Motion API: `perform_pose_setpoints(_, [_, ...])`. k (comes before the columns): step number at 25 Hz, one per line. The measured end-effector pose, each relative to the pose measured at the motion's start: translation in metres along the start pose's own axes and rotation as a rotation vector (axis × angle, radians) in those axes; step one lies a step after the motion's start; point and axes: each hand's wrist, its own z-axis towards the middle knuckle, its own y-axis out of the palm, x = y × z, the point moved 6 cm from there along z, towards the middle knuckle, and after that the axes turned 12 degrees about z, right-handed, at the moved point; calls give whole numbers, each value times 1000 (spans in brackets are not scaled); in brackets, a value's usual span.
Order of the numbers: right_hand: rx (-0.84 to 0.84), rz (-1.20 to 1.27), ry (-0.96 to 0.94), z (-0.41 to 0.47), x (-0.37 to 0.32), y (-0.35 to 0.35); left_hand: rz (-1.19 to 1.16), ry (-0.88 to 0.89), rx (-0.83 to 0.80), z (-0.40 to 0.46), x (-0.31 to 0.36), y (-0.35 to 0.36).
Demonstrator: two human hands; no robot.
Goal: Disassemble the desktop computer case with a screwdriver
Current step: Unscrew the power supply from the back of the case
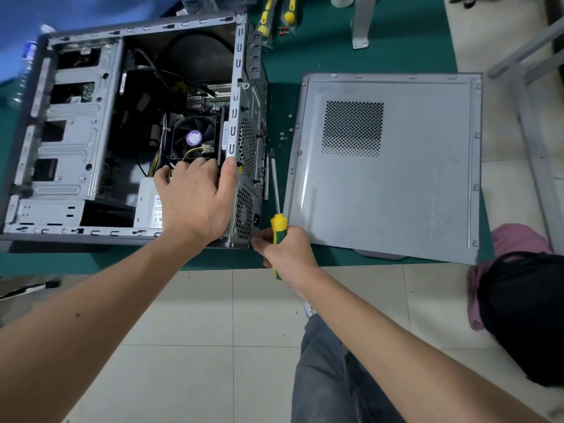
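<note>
- Your right hand (pixel 285 250) gripped the screwdriver (pixel 278 222) by its yellow-green handle, shaft pointing away from you. The tool was parked in the palm, I judge, so the fingertips could work at the case's near rear corner, probably on a screw.
- Your left hand (pixel 195 198) lay spread and relaxed over the case (pixel 76 138) rim, thumb on the rear flange, fingers down by the PSU (pixel 149 209). That looked like bracing, so the case would not slide.
- The case lay on its side on the bench (pixel 280 93), open face up.
- The side panel (pixel 396 178) lay flat just right of it, out of the way.
- Loose screws (pixel 283 136) sat between them, likely kept together there.
- Spare screwdrivers (pixel 264 22) lay at the far edge.
</note>
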Motion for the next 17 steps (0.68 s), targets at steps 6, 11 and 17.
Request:
perform_pose_setpoints(6, [-8, 45, 51, -2, -3, 3, -9, 1, -1, -1, 0, 0])
perform_pose_setpoints(11, [-54, -54, 47, 0, -7, 7, -22, -9, -1, 0, 0, 0])
perform_pose_setpoints(17, [-107, -74, -22, 6, -8, 9, -30, -8, -5, -1, -1, 2])
